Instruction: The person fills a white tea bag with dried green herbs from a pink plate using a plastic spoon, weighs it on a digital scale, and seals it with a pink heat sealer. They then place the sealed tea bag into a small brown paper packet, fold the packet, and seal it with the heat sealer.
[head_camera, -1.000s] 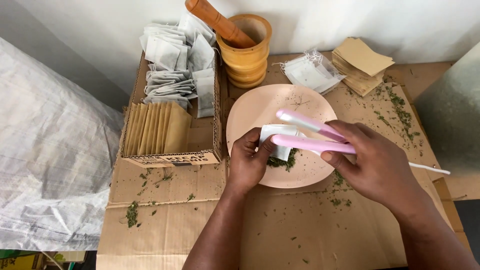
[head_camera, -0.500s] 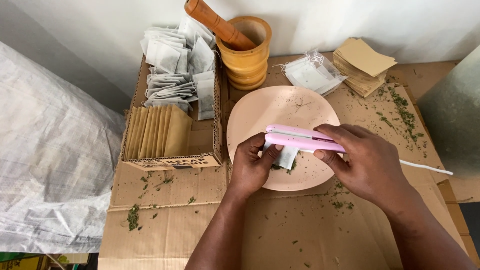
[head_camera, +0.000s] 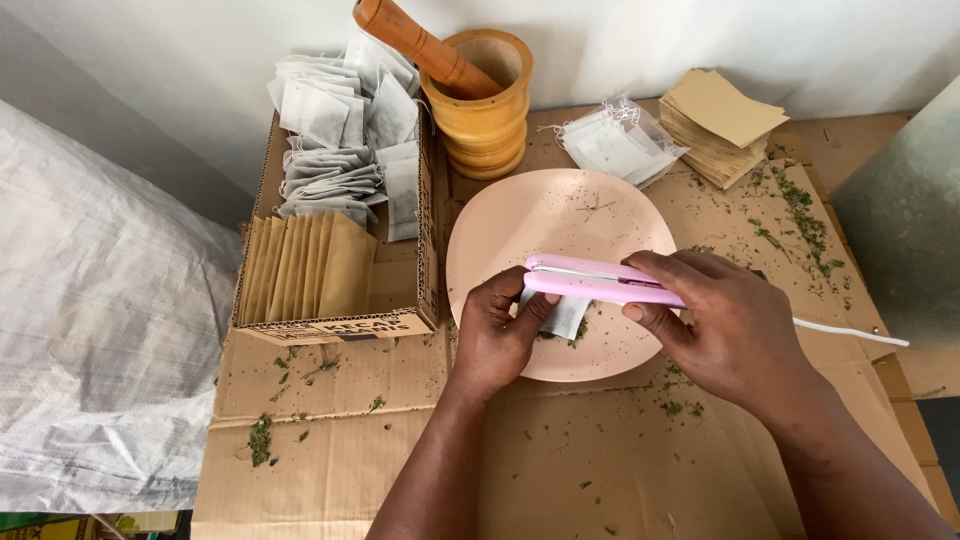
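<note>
My right hand (head_camera: 735, 325) gripped the pink heat sealer (head_camera: 600, 281), squeezing it shut across the top of a small white tea bag (head_camera: 565, 317). My left hand (head_camera: 497, 335) pinched that bag from below, over the pink plate (head_camera: 520, 220), beside a little heap of dried herb (head_camera: 578, 333)

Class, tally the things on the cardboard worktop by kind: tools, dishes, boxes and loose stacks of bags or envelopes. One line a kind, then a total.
Tools: 3, pink sealer, mortar, pestle
Dishes: 1, pink plate
Boxes: 1, cardboard box
Loose stacks: 2, white bags, brown envelopes
Total: 7
</note>
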